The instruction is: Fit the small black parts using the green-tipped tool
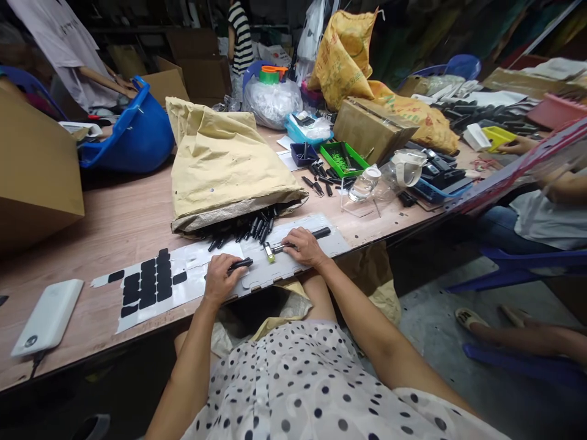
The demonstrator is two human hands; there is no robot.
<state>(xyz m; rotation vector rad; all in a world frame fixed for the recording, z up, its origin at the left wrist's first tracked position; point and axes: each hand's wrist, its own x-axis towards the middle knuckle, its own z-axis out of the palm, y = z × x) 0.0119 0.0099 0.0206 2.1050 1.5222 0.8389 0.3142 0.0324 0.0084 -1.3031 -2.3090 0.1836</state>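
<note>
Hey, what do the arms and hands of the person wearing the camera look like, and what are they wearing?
The left arm and right arm are bare, with no sleeves in view. The left hand and right hand wear no gloves, and no watch or bracelet shows. The top is white with black polka dots.

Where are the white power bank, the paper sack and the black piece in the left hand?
white power bank (48, 316), head view, middle of top face.
paper sack (220, 165), head view, creased front side.
black piece (243, 264), head view, its exposed end.
</note>
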